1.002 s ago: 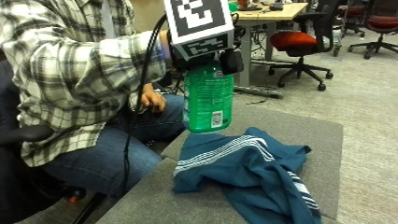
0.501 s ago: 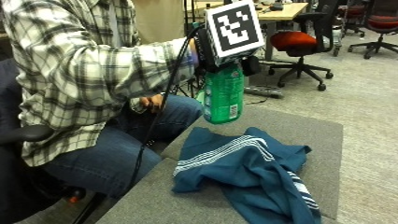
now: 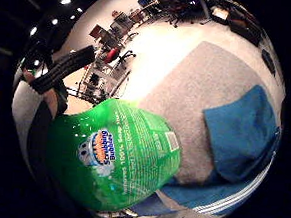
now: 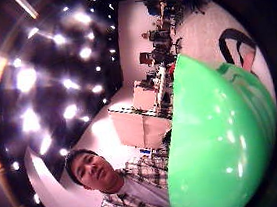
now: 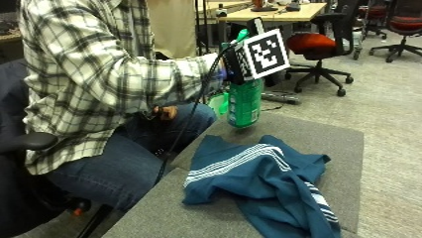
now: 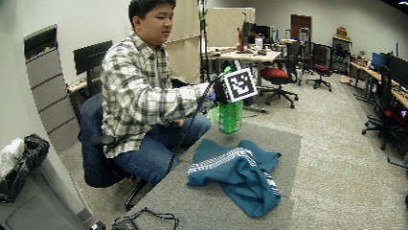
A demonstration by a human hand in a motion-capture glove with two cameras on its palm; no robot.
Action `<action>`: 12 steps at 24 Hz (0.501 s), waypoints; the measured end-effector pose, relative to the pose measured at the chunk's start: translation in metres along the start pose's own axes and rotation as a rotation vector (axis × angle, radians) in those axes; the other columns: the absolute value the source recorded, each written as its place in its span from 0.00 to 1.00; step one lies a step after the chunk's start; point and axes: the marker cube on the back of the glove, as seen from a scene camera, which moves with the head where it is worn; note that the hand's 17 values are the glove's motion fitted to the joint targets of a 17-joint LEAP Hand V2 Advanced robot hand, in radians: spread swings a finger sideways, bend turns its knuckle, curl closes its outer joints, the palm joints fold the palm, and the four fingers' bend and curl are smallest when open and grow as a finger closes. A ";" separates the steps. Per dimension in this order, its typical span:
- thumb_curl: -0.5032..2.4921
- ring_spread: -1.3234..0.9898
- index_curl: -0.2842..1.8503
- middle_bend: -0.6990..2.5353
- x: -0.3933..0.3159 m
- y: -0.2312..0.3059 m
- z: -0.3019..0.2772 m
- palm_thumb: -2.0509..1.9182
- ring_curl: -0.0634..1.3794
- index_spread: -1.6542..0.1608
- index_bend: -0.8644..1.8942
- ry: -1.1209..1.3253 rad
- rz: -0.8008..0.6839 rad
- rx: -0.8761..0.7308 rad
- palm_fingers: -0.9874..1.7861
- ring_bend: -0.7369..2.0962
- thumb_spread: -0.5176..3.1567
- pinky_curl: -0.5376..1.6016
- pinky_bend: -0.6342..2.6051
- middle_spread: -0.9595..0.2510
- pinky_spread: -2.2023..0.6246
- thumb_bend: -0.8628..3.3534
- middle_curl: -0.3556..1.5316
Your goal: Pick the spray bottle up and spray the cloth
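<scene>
Grey carpet-like covering spreads over the low table (image 5: 330,144) where a person in a plaid shirt sits, with office chairs and desks filling the room behind. Above the table's near-person edge hangs the green plastic spray bottle (image 5: 244,101), upright and clear of the surface, its label side turned toward the little-finger palm camera, where the bottle (image 3: 114,154) fills much of the frame; from the thumb side its smooth green wall (image 4: 218,139) does the same. The black-gloved right hand (image 5: 231,67) grips the bottle at its neck, just under the green nozzle, fingers wrapped round it, though a marker cube hides most of them. The arm reaches out level from the person's chest.

Below and slightly toward the table's middle lies the crumpled teal cloth with white stripes (image 5: 264,183), well apart from the bottle and not touching it. In the wide outside view the cloth (image 6: 239,175) sprawls across the centre of the table, one corner trailing toward the front edge. The person's bare left hand (image 5: 163,112) rests low by the lap, beside the table edge. A red-seated office chair (image 5: 316,44) stands on the floor behind the bottle.
</scene>
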 end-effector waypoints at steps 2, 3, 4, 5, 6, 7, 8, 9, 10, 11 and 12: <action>0.43 0.48 0.41 0.39 0.005 -0.002 0.011 0.79 0.38 0.79 0.44 -0.009 -0.004 -0.001 0.82 0.45 0.15 0.43 0.31 0.71 0.72 0.20 0.47; 0.43 0.48 0.41 0.39 0.008 -0.004 0.017 0.79 0.38 0.79 0.44 -0.013 -0.007 0.001 0.82 0.45 0.15 0.43 0.31 0.71 0.72 0.20 0.47; 0.43 0.48 0.41 0.39 0.011 -0.005 0.021 0.79 0.38 0.79 0.44 -0.016 -0.010 0.002 0.82 0.45 0.15 0.43 0.31 0.71 0.72 0.20 0.47; 0.43 0.48 0.41 0.39 0.013 -0.005 0.024 0.79 0.38 0.79 0.44 -0.019 -0.013 0.001 0.82 0.45 0.15 0.43 0.31 0.71 0.72 0.20 0.47; 0.43 0.48 0.41 0.39 0.016 -0.006 0.027 0.79 0.38 0.79 0.44 -0.023 -0.016 -0.001 0.82 0.45 0.15 0.43 0.31 0.71 0.72 0.20 0.47; 0.43 0.48 0.41 0.39 0.018 -0.006 0.029 0.79 0.38 0.79 0.44 -0.029 -0.020 -0.004 0.82 0.45 0.15 0.43 0.31 0.71 0.72 0.20 0.47; 0.43 0.48 0.41 0.39 0.020 -0.007 0.031 0.79 0.38 0.79 0.44 -0.035 -0.023 -0.005 0.82 0.45 0.15 0.43 0.31 0.71 0.72 0.20 0.47; 0.43 0.48 0.41 0.39 0.022 -0.008 0.032 0.79 0.38 0.79 0.44 -0.041 -0.025 -0.005 0.82 0.45 0.15 0.43 0.31 0.71 0.72 0.20 0.47; 0.43 0.48 0.41 0.39 0.024 -0.009 0.033 0.79 0.38 0.79 0.44 -0.045 -0.027 0.000 0.82 0.45 0.15 0.43 0.31 0.71 0.72 0.20 0.47; 0.43 0.48 0.41 0.39 0.025 -0.011 0.034 0.79 0.38 0.79 0.44 -0.047 -0.028 0.008 0.82 0.45 0.15 0.43 0.30 0.71 0.72 0.20 0.47; 0.43 0.48 0.41 0.39 0.026 -0.013 0.035 0.79 0.38 0.79 0.44 -0.049 -0.029 0.018 0.82 0.45 0.15 0.43 0.31 0.71 0.72 0.20 0.46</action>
